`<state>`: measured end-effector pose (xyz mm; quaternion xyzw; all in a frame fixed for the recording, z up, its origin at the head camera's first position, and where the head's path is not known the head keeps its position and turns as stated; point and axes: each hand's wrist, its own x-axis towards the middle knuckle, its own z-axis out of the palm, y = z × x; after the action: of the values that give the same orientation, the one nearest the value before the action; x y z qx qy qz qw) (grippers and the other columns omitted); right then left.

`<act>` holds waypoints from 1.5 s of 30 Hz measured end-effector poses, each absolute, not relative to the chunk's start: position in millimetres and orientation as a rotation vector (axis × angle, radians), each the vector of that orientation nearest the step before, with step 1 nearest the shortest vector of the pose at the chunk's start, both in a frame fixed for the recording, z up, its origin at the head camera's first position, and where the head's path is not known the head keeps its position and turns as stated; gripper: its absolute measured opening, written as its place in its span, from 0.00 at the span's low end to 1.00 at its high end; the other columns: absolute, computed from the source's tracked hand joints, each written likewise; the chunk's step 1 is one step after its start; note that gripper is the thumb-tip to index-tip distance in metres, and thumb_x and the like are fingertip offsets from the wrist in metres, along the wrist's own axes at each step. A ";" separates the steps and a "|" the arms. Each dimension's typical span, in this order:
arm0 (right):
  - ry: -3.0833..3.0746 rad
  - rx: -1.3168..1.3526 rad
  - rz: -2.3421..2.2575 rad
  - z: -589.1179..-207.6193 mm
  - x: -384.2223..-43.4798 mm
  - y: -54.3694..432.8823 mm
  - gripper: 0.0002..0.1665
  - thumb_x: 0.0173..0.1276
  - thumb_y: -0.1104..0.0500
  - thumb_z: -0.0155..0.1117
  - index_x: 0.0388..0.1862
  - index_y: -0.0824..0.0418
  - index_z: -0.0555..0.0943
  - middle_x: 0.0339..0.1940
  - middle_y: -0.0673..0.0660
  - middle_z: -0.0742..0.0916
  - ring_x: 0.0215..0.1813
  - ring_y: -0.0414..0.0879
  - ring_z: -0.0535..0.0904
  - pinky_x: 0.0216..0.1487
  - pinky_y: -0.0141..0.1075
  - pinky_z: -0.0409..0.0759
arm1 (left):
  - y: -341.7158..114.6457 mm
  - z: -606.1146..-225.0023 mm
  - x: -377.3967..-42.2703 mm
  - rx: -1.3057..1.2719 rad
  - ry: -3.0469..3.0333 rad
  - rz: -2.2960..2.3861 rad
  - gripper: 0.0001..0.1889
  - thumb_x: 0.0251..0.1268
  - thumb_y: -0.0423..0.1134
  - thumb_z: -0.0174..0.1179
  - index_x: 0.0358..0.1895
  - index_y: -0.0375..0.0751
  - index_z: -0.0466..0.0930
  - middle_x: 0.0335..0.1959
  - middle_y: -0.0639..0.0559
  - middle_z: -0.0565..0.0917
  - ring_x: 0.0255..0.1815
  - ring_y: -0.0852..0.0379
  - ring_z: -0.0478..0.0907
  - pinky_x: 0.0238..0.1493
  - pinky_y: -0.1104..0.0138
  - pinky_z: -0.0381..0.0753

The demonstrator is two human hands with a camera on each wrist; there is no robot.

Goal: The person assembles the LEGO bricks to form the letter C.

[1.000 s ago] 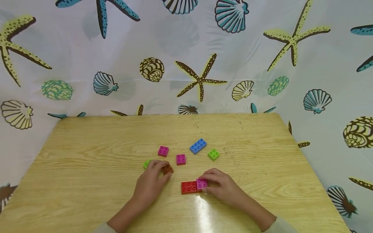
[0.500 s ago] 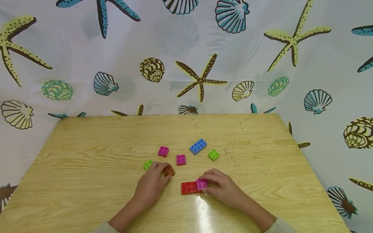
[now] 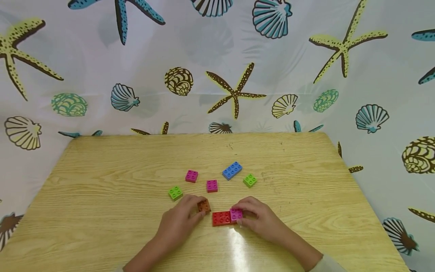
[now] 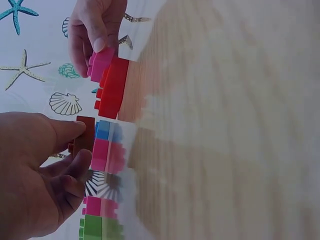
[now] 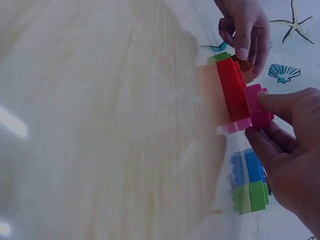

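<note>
My left hand (image 3: 179, 219) pinches a brown square toy brick (image 3: 204, 206) between thumb and fingers, just left of a long red brick (image 3: 221, 218). In the left wrist view this brown brick (image 4: 85, 134) is held up off the tabletop. My right hand (image 3: 259, 218) grips a pink square brick (image 3: 236, 214) that sits over the right end of the red brick. The right wrist view shows the thumb on one side of this pink brick (image 5: 256, 104) and fingers under its other side. Part of the red brick's right end is hidden beneath it.
Behind the hands lie two magenta bricks (image 3: 192, 176), a long blue brick (image 3: 232, 170) and a green brick (image 3: 250, 180). Another green brick (image 3: 175, 193) lies just beyond the left hand. The wooden table (image 3: 102, 170) meets a shell-patterned cloth (image 3: 153, 56) at the back.
The left hand has carried the brown brick right and toward me, close to the red brick, uncovering the left green brick. My right hand stays on the pink brick.
</note>
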<state>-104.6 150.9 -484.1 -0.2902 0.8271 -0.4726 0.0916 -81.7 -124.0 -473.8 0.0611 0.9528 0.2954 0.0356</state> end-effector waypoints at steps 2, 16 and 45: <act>2.460 -0.861 -1.398 -484.1 -104.3 150.8 0.21 0.66 0.63 0.71 0.58 0.53 0.84 0.54 0.47 0.83 0.59 0.42 0.78 0.63 0.38 0.78 | -122.3 -470.8 -76.8 0.208 2.917 0.913 0.19 0.68 0.48 0.66 0.62 0.59 0.80 0.58 0.58 0.81 0.37 0.64 0.78 0.37 0.63 0.79; 2.473 -0.887 -1.389 -484.0 -103.9 150.6 0.21 0.66 0.63 0.71 0.58 0.53 0.84 0.54 0.47 0.83 0.59 0.42 0.79 0.63 0.40 0.79 | -116.4 -467.9 -62.3 0.307 2.874 0.948 0.18 0.67 0.48 0.67 0.59 0.60 0.81 0.53 0.65 0.80 0.26 0.72 0.68 0.28 0.72 0.70; 2.476 -0.869 -1.340 -482.8 -105.5 151.2 0.20 0.68 0.60 0.70 0.59 0.52 0.84 0.55 0.46 0.82 0.60 0.42 0.78 0.62 0.37 0.77 | -114.5 -470.5 -73.6 0.438 2.882 0.956 0.17 0.62 0.49 0.70 0.55 0.61 0.86 0.50 0.67 0.80 0.28 0.70 0.68 0.32 0.71 0.69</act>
<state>-105.5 151.2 -482.8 -0.2936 0.8363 -0.4527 0.0971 -73.6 -114.5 -470.5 0.1425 0.9388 0.3114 0.0369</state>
